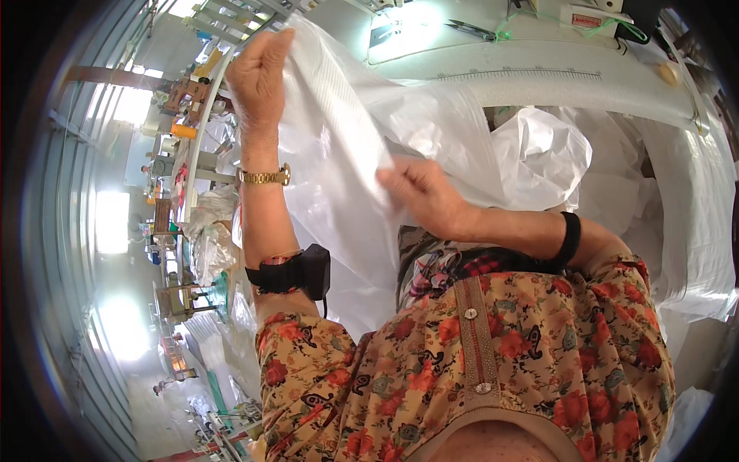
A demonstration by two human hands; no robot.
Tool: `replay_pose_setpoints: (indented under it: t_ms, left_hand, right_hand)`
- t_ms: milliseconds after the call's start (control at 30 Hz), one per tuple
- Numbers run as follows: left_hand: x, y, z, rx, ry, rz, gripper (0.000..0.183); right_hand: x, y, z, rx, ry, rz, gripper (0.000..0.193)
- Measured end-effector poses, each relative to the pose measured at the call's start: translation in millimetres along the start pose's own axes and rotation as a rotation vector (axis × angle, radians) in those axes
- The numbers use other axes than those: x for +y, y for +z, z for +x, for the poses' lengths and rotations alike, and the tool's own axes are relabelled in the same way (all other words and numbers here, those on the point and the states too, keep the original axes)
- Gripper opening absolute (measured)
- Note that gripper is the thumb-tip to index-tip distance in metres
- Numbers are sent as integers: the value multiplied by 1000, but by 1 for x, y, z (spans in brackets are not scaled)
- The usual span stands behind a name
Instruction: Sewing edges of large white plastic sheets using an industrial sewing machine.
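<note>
Raised at the upper left, my left hand (260, 77) is closed on the top edge of a white, translucent plastic sheet (331, 92). The sheet hangs from there toward my lap, with a finely ribbed band running down it. Lower and to the right, my right hand (431, 196) has its fingers curled at the edge of that band. It grips the sheet, though its fingertips are smeared by motion and partly hidden. More of the sheeting bunches up into a crumpled heap (543, 158) to the right of my right hand.
Ahead is a pale work table (539, 55) with a ruler scale (516, 75) along its near edge. Dark thread snips (471, 30) lie there beside green thread. Part of a machine (600, 17) stands at the far right. Cluttered workstations and sheeting (212, 246) fill the left side.
</note>
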State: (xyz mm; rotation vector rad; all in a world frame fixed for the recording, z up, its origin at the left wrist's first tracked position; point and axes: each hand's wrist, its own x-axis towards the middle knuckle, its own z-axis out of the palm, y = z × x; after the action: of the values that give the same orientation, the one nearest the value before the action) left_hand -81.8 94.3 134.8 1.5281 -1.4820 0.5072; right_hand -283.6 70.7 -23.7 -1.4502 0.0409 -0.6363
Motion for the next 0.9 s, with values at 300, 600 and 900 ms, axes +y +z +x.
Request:
replay_pose_setpoints:
  t_ms: [300, 600, 900]
  left_hand:
    - [25, -31, -5, 349, 194, 289, 35]
    - [61, -20, -14, 323, 298, 214, 28]
    - [28, 0, -9, 59, 54, 235, 31]
  right_hand:
    - [-48, -64, 34, 379, -408, -607, 21]
    - [-40, -75, 32, 504, -387, -685, 27]
    - [-37, -94, 14, 174, -542, -937, 30]
